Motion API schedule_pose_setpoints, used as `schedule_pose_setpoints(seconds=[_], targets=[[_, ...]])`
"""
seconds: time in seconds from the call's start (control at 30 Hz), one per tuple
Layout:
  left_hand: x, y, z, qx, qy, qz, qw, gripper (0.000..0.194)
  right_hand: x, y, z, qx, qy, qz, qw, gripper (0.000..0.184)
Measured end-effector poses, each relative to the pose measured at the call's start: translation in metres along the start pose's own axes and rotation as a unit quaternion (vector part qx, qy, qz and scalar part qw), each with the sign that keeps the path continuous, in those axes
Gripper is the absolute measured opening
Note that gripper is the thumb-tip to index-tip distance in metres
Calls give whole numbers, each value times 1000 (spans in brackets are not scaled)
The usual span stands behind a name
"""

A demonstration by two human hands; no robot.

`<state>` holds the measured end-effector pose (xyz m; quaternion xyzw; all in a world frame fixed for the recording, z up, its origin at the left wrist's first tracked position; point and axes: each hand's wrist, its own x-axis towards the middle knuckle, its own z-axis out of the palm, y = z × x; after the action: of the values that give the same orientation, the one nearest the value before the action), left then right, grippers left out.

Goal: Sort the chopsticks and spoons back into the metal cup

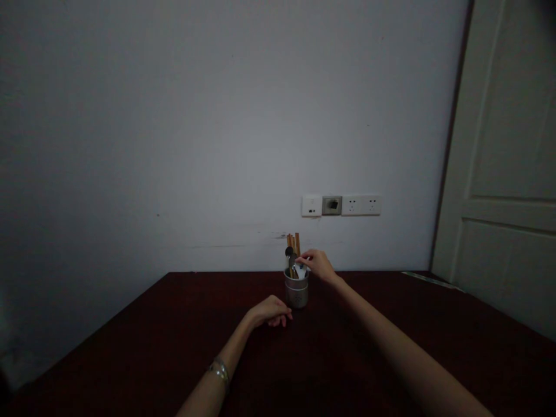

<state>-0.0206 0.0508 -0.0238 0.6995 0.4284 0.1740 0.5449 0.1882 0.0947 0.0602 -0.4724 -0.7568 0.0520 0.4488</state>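
Observation:
A grey metal cup (pixel 297 296) stands upright near the back of the dark red table. Several wooden chopsticks (pixel 293 241) and metal spoons (pixel 289 252) stick up out of it. My right hand (pixel 319 264) is at the cup's right rim, thumb and fingers pinched on a white spoon (pixel 300 270) whose lower part is hidden inside the cup. Just left of the cup's base, my left hand (pixel 271 311) hangs low over the tabletop, its fingers loosely curled with nothing visible in them. A bracelet (pixel 219 370) circles the left wrist.
The dark red table (pixel 182 324) reaches back to a pale wall (pixel 217 145). Sockets and switch plates (pixel 341 205) are set in the wall above the cup. At the right is a panelled door (pixel 508 174), with a thin strip (pixel 432 281) along the table edge before it.

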Motion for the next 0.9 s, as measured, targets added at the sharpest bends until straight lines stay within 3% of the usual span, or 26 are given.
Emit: schedule_pose_setpoints(seconds=[0.43, 0.9], targets=[[-2, 3, 2, 6, 7, 8, 1000, 36, -14, 4, 4, -14, -62, 28, 998, 28], [-2, 0, 2, 8, 16, 19, 1000, 33, -18, -3, -4, -8, -76, 40, 996, 31]])
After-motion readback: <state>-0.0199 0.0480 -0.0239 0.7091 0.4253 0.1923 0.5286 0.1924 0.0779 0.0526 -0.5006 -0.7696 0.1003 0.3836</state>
